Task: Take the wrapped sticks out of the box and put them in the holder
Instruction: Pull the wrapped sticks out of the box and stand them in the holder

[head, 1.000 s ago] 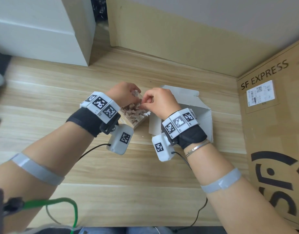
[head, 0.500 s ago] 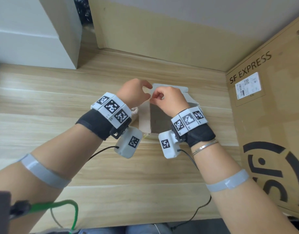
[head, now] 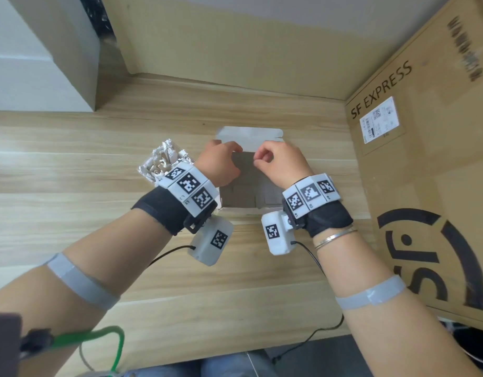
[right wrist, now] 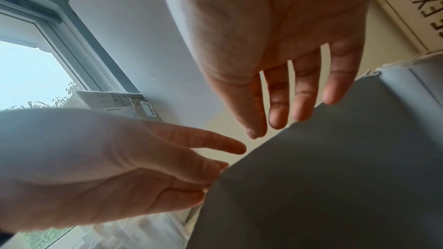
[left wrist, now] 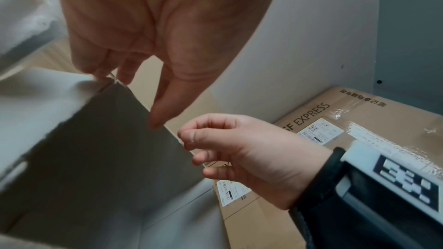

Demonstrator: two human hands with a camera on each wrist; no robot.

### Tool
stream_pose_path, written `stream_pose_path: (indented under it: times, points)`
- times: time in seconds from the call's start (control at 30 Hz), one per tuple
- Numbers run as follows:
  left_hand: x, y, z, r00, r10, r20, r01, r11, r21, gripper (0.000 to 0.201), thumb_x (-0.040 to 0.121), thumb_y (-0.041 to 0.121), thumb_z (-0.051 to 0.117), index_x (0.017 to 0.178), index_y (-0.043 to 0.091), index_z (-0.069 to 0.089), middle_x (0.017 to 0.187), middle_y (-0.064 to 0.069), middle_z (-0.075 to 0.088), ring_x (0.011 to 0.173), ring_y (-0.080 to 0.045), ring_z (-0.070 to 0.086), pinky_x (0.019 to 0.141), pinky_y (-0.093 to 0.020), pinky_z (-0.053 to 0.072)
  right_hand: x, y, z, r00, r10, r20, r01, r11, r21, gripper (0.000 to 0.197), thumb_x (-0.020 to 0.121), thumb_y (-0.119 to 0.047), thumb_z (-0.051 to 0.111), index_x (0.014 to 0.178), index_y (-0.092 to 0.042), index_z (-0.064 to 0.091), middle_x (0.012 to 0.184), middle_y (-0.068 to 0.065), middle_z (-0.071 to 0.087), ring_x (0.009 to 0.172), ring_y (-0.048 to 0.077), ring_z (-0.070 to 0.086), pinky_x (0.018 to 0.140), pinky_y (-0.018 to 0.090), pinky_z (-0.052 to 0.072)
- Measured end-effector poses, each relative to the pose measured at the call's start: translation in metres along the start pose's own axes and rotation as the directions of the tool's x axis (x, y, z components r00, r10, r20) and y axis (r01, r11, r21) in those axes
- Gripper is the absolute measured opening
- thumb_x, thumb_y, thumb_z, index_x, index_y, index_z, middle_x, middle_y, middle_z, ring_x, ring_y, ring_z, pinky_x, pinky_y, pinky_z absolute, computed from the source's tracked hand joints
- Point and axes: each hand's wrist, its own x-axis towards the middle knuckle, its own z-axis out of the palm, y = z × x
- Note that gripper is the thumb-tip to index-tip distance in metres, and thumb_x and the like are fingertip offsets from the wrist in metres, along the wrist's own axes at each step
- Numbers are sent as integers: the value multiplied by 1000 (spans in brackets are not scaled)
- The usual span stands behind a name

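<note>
The white box [head: 240, 210] stands open in the middle of the wooden table, its grey inside showing no sticks. Its lid flap [head: 248, 134] lies back on the far side. My left hand [head: 229, 152] pinches the far grey wall [left wrist: 100, 139] near its left corner, thumb inside. My right hand [head: 258, 161], fingers curled, pinches the same edge a little further right. The holder [head: 146, 172], crammed with foil-wrapped sticks [head: 164, 156], stands just left of the box, partly hidden behind my left wrist band. In the right wrist view my right hand [right wrist: 275, 126] hangs over that wall and my left hand [right wrist: 215, 169] touches its edge.
A large SF EXPRESS carton [head: 425, 186] walls off the right side. A cardboard panel [head: 234, 50] closes the back, and a white block [head: 44, 63] stands at the back left. A green cable [head: 98, 336] hangs at the near left edge. Bare wood lies left of the holder.
A second ago both hands were at the holder, handling a wrapped stick. They have since moved right to the far edge of the box and hold no stick now.
</note>
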Motion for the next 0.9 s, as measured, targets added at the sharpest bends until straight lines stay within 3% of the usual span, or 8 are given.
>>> stream_pose_path:
  times: [0.07, 0.23, 0.4, 0.5, 0.67, 0.77, 0.83, 0.9]
  points:
    - [0, -1, 2, 1000, 8, -14, -8, 1000, -4, 56, 84, 9, 56, 137, 20, 43, 149, -17, 30, 140, -22, 28, 107, -31, 33, -2, 1, 1, 1000, -11, 1, 11, 1000, 4, 8, 85, -22, 59, 89, -23, 65, 87, -7, 58, 85, 15, 54, 74, 22, 36]
    - [2, -4, -8, 993, 19, -118, -22, 1000, -21, 51, 84, 6, 55, 133, 17, 49, 149, -17, 30, 139, -24, 32, 105, -31, 35, -3, -17, 11, 993, -107, 55, 105, 994, 43, 26, 85, -18, 61, 111, -18, 60, 112, 2, 62, 86, 12, 49, 78, 21, 35]
    - [1, -18, -21, 981, -2, -195, -6, 999, -42, 44, 84, 15, 57, 127, 19, 54, 145, -12, 40, 135, -22, 39, 104, -32, 37, 3, -44, 25, 977, -175, 118, 164, 981, 100, 37, 83, -15, 63, 120, -17, 56, 113, 4, 63, 88, 11, 49, 83, 21, 39]
    - [-2, -28, -32, 974, -33, -224, 22, 998, -52, 45, 82, 18, 56, 126, 19, 55, 142, -14, 44, 138, -26, 32, 110, -39, 34, 6, -58, 32, 961, -199, 193, 180, 978, 109, 55, 80, -15, 69, 131, -20, 49, 119, 2, 60, 88, 11, 49, 82, 19, 37]
    - [-11, -46, -49, 949, -167, -267, 171, 985, -10, 50, 85, 24, 50, 134, 30, 43, 148, -11, 35, 139, -34, 26, 112, -56, 23, 11, -75, 41, 941, -190, 279, 173, 981, 85, 78, 74, -21, 76, 141, -27, 36, 128, -1, 54, 95, 12, 51, 84, 21, 37]
    - [-16, -58, -59, 956, -213, -203, 202, 976, -76, 55, 90, 29, 47, 142, 25, 31, 142, -21, 39, 127, -37, 43, 107, -47, 36, 13, -83, 48, 931, -174, 320, 165, 985, 55, 84, 72, -21, 78, 143, -29, 34, 131, -1, 54, 108, 18, 57, 88, 24, 41]
    - [-18, -64, -65, 957, -248, -148, 234, 966, -106, 56, 93, 29, 44, 145, 22, 24, 138, -22, 45, 116, -36, 54, 92, -34, 44, 14, -88, 50, 929, -170, 328, 167, 985, 39, 78, 74, -21, 76, 141, -28, 37, 131, 1, 56, 115, 20, 56, 92, 25, 41]
    - [-21, -66, -69, 964, -252, -84, 239, 960, -145, 55, 95, 29, 40, 146, 19, 23, 138, -18, 49, 115, -32, 55, 78, -29, 40, 16, -89, 51, 932, -176, 317, 168, 984, 52, 62, 78, -21, 73, 135, -26, 48, 129, 1, 60, 117, 20, 56, 90, 23, 39]
